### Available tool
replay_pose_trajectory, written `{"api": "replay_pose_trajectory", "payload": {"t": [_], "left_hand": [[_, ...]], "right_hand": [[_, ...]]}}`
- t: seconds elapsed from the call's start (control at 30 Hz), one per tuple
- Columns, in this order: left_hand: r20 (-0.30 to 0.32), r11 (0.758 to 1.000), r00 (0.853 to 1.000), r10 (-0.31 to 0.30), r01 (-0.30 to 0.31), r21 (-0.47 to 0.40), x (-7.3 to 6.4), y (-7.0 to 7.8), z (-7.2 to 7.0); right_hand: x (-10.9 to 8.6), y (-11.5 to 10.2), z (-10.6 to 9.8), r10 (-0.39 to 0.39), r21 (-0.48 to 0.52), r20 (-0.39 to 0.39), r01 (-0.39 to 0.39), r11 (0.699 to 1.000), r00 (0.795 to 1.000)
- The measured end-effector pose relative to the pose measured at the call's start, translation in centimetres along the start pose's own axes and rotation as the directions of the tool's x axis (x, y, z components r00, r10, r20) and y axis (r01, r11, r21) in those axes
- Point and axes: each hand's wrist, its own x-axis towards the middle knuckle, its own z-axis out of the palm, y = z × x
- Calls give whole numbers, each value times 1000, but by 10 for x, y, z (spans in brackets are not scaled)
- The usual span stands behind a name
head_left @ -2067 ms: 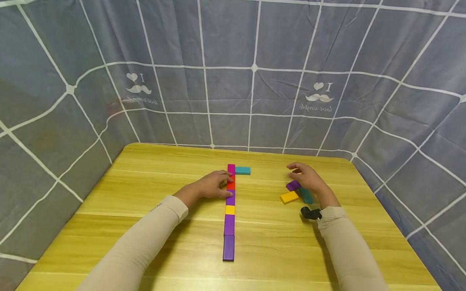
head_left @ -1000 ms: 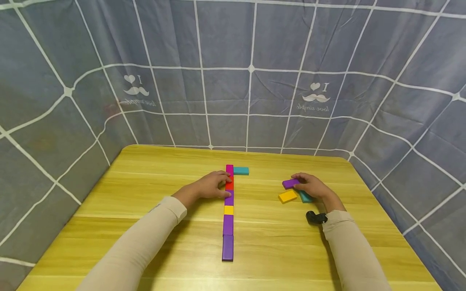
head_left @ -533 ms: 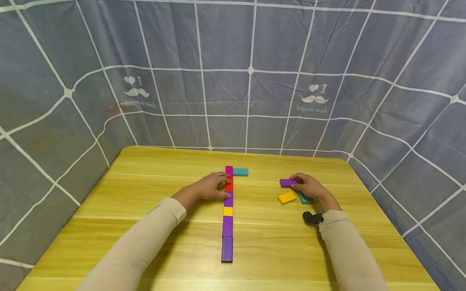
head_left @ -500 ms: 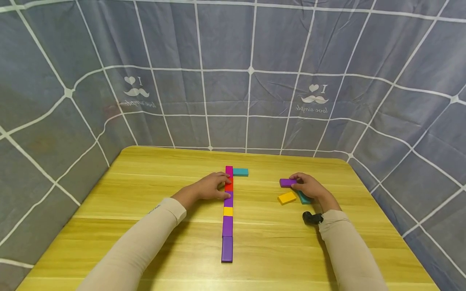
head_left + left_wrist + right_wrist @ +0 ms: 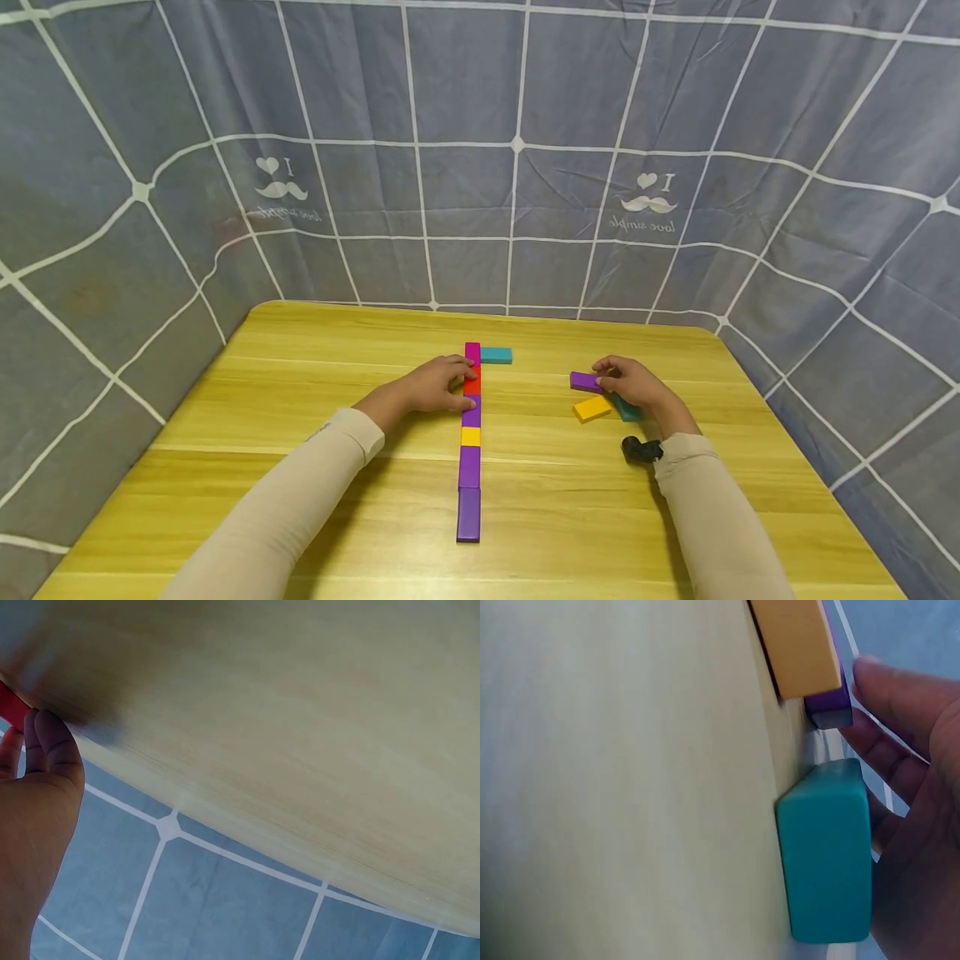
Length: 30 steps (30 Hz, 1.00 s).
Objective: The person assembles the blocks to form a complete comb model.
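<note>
My left hand (image 5: 431, 385) rests at the left side of a straight row of flat blocks, fingertips on the red block (image 5: 472, 382) and thumb on the purple block (image 5: 472, 414) below it. The left wrist view shows fingertips against the red block's edge. With thumb and fingers my right hand (image 5: 637, 387) pinches the right end of a loose purple block (image 5: 583, 382), low over the table. A yellow block (image 5: 592, 409) lies just below that one. Partly under the right hand is a teal block (image 5: 626, 407), large in the right wrist view.
The row has a magenta block (image 5: 472, 352) at its far end, with another teal block (image 5: 497, 356) set crosswise against it. A yellow block (image 5: 470, 437) and two purple blocks (image 5: 468, 515) form the near end. A grid-patterned curtain (image 5: 517, 192) surrounds the wooden table (image 5: 375, 533).
The right hand has come down onto the loose purple block, taken hold of its end, turned it more level and drawn it slightly left. The left hand has stayed at the row.
</note>
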Motion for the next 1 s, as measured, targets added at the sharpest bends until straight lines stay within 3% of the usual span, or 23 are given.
{"api": "replay_pose_trajectory", "payload": {"t": [0.17,0.37,0.57,1.0], "left_hand": [[8,1000,1000,-9,9,5,0,0,-1],[14,1000,1000,-18,18,11,-1,1,-1],[19,1000,1000,-23,23,10,-1,3,-2],[6,1000,1000,-4,4,0,-1,0,-1]], "right_hand": [[-2,-2,-2,-8,6,59,8,1000,998],[0,-5,1,6,10,69,-7,1000,998],[2,-10,5,13,46,49,-16,999,999],[12,-36,14,-29,-15,11,30,999,1000]]}}
